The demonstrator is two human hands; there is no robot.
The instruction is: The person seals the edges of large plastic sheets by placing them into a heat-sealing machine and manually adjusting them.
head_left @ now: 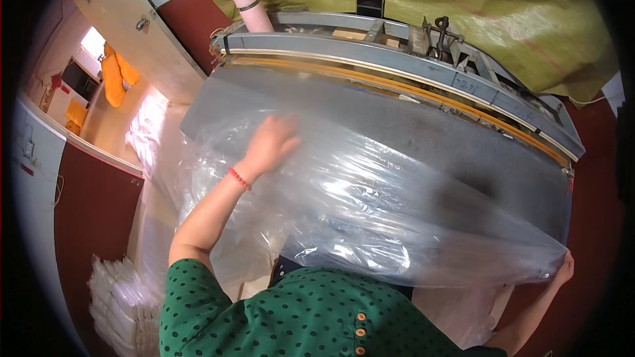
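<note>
Left hand (272, 142): our fingers together, pressed flat on the plastic sheet (370, 205)
Right hand (564, 268): pinching the sheet's corner
Progress: sheet spread over the table (463, 139), seemingly unsealed

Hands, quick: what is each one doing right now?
Left hand: open, flat on the clear plastic sheet.
Right hand: closed, gripping the sheet's corner.

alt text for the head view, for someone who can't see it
A person spreads a large clear plastic sheet over a grey worktable, left hand flat on the film, right hand gripping its far right corner. A long sealing bar runs behind, with a pink bottle on it.
</note>
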